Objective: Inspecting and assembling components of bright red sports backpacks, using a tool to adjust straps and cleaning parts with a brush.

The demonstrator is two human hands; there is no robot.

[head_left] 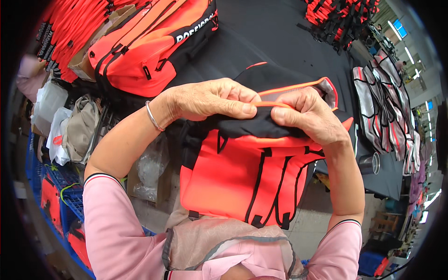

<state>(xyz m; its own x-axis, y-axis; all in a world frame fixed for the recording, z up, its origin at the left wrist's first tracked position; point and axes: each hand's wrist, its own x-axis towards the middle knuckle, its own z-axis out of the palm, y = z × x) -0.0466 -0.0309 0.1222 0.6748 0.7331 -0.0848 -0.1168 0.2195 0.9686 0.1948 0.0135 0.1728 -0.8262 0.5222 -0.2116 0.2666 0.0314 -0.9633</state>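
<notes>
An orange-red and black backpack (224,179) hangs at the near edge of the table, in front of my body, its shoulder straps facing me. Both hands pinch the orange-edged rim (268,103) of its top opening. My left hand (212,99) is closed on the rim from the left, thumb and fingers pressed together. Close beside it, my right hand (310,114) grips the same rim, thumb on the near side. Behind the hands, the far flap with orange trim and grey lining (329,88) stands open. The bag's inside is mostly hidden.
Another orange-red bag (140,60) lies on the black table (284,37) at the far left, by stacked orange-red pieces (77,32). A strap pile (338,21) is far right, near grey panels (380,102) and a metal cup (369,164). Blue crates (60,191) stand lower left.
</notes>
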